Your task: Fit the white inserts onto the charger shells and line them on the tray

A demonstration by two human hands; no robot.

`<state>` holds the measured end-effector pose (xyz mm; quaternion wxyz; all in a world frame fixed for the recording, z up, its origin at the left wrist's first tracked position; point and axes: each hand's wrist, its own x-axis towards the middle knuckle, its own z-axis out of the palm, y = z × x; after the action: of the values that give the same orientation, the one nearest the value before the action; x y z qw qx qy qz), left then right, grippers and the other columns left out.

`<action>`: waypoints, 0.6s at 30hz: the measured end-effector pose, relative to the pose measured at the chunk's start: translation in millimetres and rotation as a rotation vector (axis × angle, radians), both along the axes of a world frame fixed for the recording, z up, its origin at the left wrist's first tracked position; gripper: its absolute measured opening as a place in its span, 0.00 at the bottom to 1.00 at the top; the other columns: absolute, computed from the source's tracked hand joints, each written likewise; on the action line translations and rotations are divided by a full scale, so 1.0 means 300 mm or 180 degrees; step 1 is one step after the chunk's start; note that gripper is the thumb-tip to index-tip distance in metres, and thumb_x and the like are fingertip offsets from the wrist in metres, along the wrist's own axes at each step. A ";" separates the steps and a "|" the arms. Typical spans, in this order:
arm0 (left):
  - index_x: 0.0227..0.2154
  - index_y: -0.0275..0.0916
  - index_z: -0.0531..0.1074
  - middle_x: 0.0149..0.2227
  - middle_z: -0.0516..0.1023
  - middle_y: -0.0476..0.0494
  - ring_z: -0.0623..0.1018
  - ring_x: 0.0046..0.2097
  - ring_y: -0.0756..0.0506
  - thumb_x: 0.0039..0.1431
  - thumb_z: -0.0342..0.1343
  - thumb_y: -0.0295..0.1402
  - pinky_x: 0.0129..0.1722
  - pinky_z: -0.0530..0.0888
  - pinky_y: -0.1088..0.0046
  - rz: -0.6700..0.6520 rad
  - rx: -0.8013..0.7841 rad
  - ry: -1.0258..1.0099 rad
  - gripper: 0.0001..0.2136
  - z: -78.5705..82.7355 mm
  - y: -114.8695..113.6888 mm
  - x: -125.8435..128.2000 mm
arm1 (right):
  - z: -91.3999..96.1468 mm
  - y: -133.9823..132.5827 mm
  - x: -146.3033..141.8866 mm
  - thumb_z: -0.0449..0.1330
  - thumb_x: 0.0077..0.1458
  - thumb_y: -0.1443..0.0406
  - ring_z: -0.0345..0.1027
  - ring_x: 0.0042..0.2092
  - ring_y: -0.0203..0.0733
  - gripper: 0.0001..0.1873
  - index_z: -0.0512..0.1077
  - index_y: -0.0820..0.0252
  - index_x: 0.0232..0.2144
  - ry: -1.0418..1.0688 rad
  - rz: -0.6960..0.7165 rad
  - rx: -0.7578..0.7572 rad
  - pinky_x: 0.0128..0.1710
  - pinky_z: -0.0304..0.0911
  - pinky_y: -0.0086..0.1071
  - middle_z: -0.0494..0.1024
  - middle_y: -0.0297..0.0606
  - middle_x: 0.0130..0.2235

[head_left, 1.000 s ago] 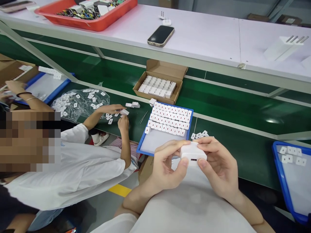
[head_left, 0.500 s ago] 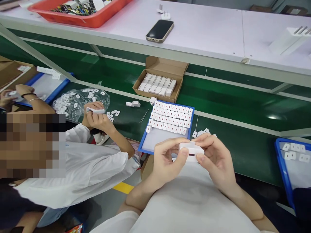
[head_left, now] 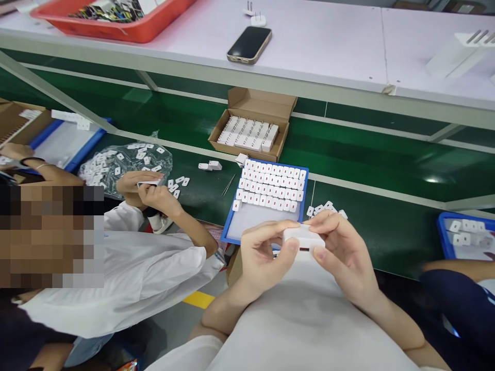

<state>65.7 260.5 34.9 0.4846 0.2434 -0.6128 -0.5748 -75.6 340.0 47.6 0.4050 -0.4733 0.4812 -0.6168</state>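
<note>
Pinching both ends, the left hand (head_left: 265,265) grips the white block (head_left: 303,236) at its nine o'clock and the right hand (head_left: 344,255) at its three, probably keeping the slot (head_left: 304,250) visible at six. Beyond stand a co-worker (head_left: 127,268) at nine, a blue-rimmed tray (head_left: 251,221) at eleven, a pale shelf (head_left: 328,46) at twelve and green bench (head_left: 394,237) toward three.

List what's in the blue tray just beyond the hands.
Rows of white pieces fill the far part of the blue tray; the left hand hides part of its near side.
</note>
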 end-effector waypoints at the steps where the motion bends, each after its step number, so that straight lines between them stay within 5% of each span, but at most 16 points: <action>1: 0.40 0.37 0.81 0.34 0.83 0.42 0.78 0.32 0.48 0.58 0.62 0.32 0.29 0.75 0.77 -0.0004 -0.0088 -0.0012 0.09 -0.001 0.001 0.002 | 0.003 0.006 0.001 0.61 0.62 0.63 0.66 0.44 0.46 0.06 0.69 0.51 0.42 0.0038 0.0007 -0.0014 0.39 0.64 0.38 0.68 0.40 0.43; 9: 0.39 0.38 0.82 0.34 0.84 0.42 0.79 0.29 0.49 0.56 0.63 0.31 0.28 0.74 0.78 0.0027 -0.0248 0.0131 0.09 0.002 0.008 0.000 | 0.003 0.024 0.002 0.60 0.63 0.62 0.66 0.45 0.47 0.08 0.68 0.50 0.44 0.0420 -0.0023 -0.0044 0.40 0.66 0.40 0.67 0.41 0.45; 13: 0.37 0.35 0.82 0.32 0.83 0.40 0.79 0.30 0.48 0.57 0.62 0.35 0.27 0.74 0.78 0.0165 0.0089 -0.0017 0.10 -0.015 0.016 -0.008 | 0.000 0.038 -0.020 0.65 0.58 0.61 0.63 0.54 0.53 0.23 0.66 0.51 0.54 0.1800 -0.0358 -0.0330 0.49 0.64 0.47 0.66 0.45 0.53; 18: 0.34 0.31 0.81 0.29 0.80 0.40 0.74 0.26 0.50 0.55 0.61 0.42 0.26 0.71 0.76 0.0078 0.0918 -0.0296 0.16 -0.038 0.025 -0.006 | -0.030 0.036 -0.031 0.63 0.55 0.78 0.67 0.51 0.51 0.30 0.68 0.53 0.58 0.3138 -0.0543 -0.1299 0.47 0.64 0.45 0.69 0.47 0.52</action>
<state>63.8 267.9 23.5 0.4228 0.3443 -0.5426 -0.6390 -84.9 350.8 38.8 -0.0205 -0.7349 0.5213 -0.4332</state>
